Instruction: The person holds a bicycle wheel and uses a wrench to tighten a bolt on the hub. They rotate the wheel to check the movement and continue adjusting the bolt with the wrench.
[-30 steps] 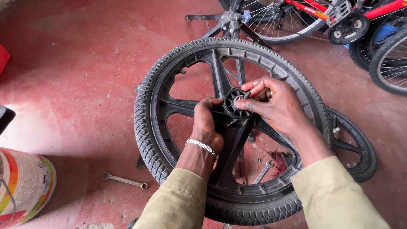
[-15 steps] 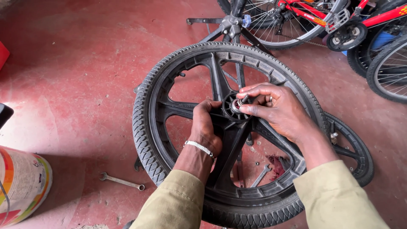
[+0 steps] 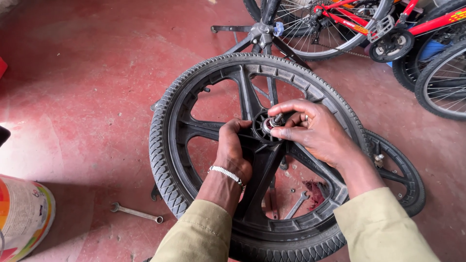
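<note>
Fingertips of right hand (image 3: 320, 133) pinched on axle (image 3: 277, 119) at hub (image 3: 267, 126) of black wheel (image 3: 252, 155). Left hand (image 3: 233, 150) closed around the hub from the near side, silver bracelet (image 3: 225, 173) at the wrist. Under the wheel, red floor (image 3: 97, 87); second wheel (image 3: 398, 170) to the right of the grip. Spanner (image 3: 136, 212) down-left of it, paint tin (image 3: 22, 218) farther left. Bicycles (image 3: 364, 24) beyond.
</note>
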